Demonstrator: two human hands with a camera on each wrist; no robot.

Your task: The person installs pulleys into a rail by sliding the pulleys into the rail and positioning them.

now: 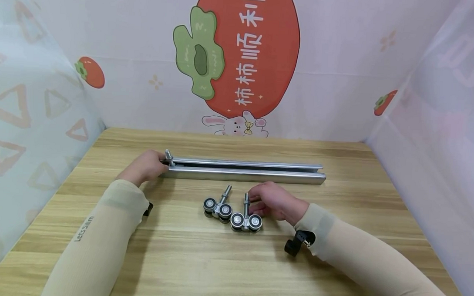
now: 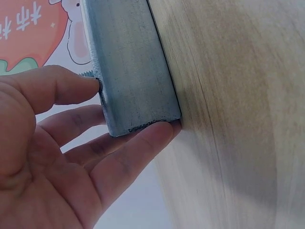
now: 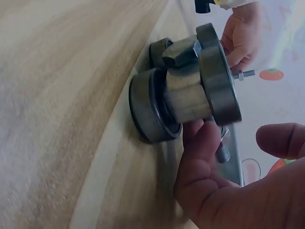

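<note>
Along the back of the wooden table [image 1: 201, 268] lies a metal rail [image 1: 244, 176], its left end gripped by the left hand [image 1: 145, 164] beside an upright bolt [image 1: 168, 158]. Another roller [image 1: 217, 209] sits between the hands — close by the right roller [image 1: 246, 221], which the right hand [image 1: 276, 201] touches with bent fingers. Only the right wrist view shows its thumb well apart.

Roller trolleys [image 1: 246, 222] block right hand [image 1: 276, 201] leftward; foreground tabletop [image 1: 201, 268] free.
</note>
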